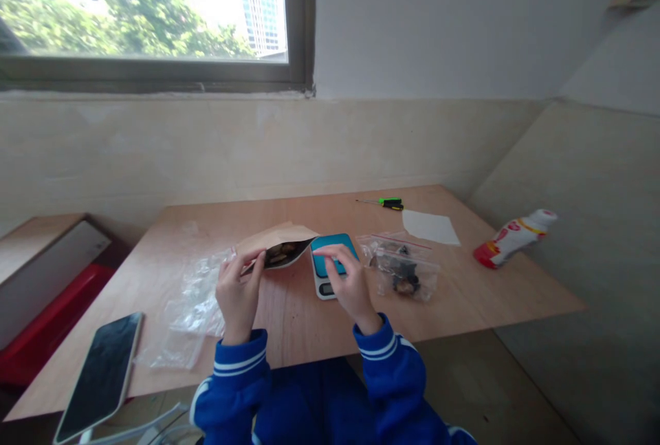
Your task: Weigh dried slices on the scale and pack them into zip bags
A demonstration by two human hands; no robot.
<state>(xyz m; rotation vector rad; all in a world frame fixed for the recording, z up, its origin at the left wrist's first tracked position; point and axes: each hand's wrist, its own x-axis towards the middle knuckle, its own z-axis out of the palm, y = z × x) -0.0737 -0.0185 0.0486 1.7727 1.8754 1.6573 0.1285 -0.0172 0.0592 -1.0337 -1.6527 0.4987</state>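
A brown paper bag [276,233] lies tilted toward me with its mouth open. Brown pieces [281,252] show inside its dark interior, but I cannot tell their exact kind. My left hand [240,294] pinches the left end of the bag's rim between thumb and fingers. Over the blue-topped kitchen scale [337,242] hovers my right hand [350,283], just right of the bag's other corner. Its thumb and index fingertip are apart, with nothing visible between them. Part of the scale's platform is hidden behind that hand.
Clear plastic bags [199,300] lie left of my left hand. Zip bags with dark pieces [405,269] sit right of the scale. Farther back are green-and-black screwdrivers [389,203] and white paper [430,226]. A red-and-white bottle [515,237] stands right; a tablet [103,369] is at front left.
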